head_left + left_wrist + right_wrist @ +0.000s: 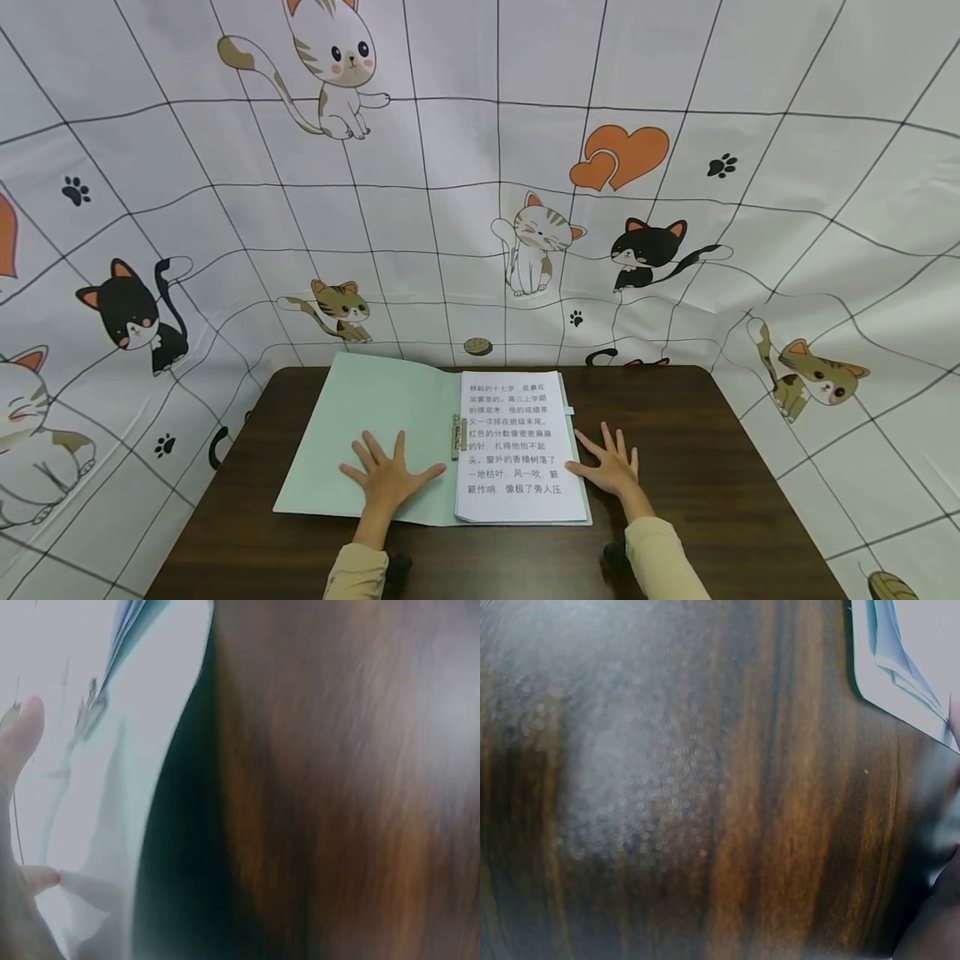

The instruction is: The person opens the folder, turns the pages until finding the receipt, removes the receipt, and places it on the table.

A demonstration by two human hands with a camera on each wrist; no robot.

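Green folder (pixel 378 396) lying open beneath splayed left hand (pixel 388 479), splayed right hand (pixel 613 471) at its edge, printed pages (pixel 512 446) inside, between hands

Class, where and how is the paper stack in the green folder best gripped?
Probably pinch the paper stack by its right edge, the right hand coming from the right: the stack lies flat, and the metal clip sits at its left edge.

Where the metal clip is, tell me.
In the head view, the metal clip sits inside the open folder, at the left edge of the printed pages, right of the left hand.
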